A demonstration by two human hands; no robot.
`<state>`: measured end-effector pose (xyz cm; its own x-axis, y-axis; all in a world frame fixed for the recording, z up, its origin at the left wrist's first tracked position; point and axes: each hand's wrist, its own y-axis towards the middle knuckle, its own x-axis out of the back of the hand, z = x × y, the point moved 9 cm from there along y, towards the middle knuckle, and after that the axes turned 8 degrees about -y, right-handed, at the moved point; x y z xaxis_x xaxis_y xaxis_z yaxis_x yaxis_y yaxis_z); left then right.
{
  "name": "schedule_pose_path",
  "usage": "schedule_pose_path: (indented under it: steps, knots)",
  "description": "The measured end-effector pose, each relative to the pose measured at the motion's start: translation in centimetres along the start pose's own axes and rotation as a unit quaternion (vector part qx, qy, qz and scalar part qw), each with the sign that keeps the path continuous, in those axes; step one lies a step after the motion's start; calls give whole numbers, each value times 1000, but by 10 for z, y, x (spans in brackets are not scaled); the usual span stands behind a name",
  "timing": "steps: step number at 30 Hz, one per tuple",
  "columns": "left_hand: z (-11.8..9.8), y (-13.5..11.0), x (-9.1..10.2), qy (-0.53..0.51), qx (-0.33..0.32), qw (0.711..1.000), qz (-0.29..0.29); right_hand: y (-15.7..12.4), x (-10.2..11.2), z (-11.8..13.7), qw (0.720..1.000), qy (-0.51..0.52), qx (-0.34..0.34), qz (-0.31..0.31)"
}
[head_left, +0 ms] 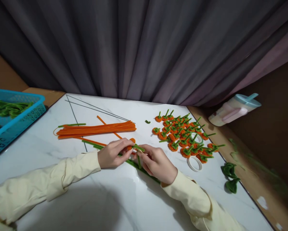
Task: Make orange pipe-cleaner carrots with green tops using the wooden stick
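Over the middle of the white table, my left hand (115,154) pinches a small orange pipe-cleaner piece (132,140), partly hidden by the fingers. Close against it, my right hand (158,162) has thumb and fingers closed on a green pipe cleaner (140,148), which lies at the orange piece; one green end points down. Beneath both hands run long green pipe cleaners (147,172). Beyond my left hand lies a bundle of orange pipe cleaners (96,130), with a few loose strands around it.
Several orange pumpkin shapes with green stems (173,146) cluster at the right, with a white tape ring (189,164) beside them. Dark green leaf shapes (231,186) lie near the right edge. A blue basket (39,110) stands left, a lidded cup (230,110) right, a curtain (124,48) behind.
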<state>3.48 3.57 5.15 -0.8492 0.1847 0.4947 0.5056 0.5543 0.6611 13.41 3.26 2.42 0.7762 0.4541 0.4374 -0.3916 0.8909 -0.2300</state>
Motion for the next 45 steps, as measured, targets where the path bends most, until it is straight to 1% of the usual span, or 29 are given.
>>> schedule_pose_path:
  steps: [2, 3, 9, 12, 15, 19, 22, 27, 31, 35, 40, 45]
  knots:
    - [0, 0, 0, 2, -3, 1000, -4, 1, -4, -5, 998, 60, -23, 18]
    - [0, 0, 1, 4, -3, 1000, -8, 1, -5, -6, 997, 68, -29, 27]
    - [0, 3, 4, 15, 13, 999, -24, -2, 2, -4, 998, -16, -21, 50]
    - [-2, 2, 2, 16, -3, 1000, -20, -2, 1, -3, 999, -4, -22, 47]
    - [-4, 1, 1, 23, -20, 999, -13, 0, -4, -7, 996, 71, -30, 49]
    - [-6, 1, 0, 26, -29, 999, -3, 3, -16, -9, 974, 206, -48, 83]
    - [-5, 2, 0, 22, -15, 1000, 3, 5, -16, -9, 962, 255, -49, 82]
    - [-1, 3, -5, 10, 9, 999, 35, 4, -15, -9, 962, 251, -61, 91]
    - [-3, 3, -5, 1, 1, 999, 38, 2, -15, -8, 960, 253, -67, 98]
    - [-1, 4, -6, -26, 15, 998, 47, 2, -15, -7, 959, 258, -64, 96]
    - [4, 5, -3, -52, 28, 997, 43, 4, -14, -4, 956, 266, -56, 109]
    - [8, 4, 0, -53, 23, 998, 27, 2, -15, -1, 949, 286, -57, 121]
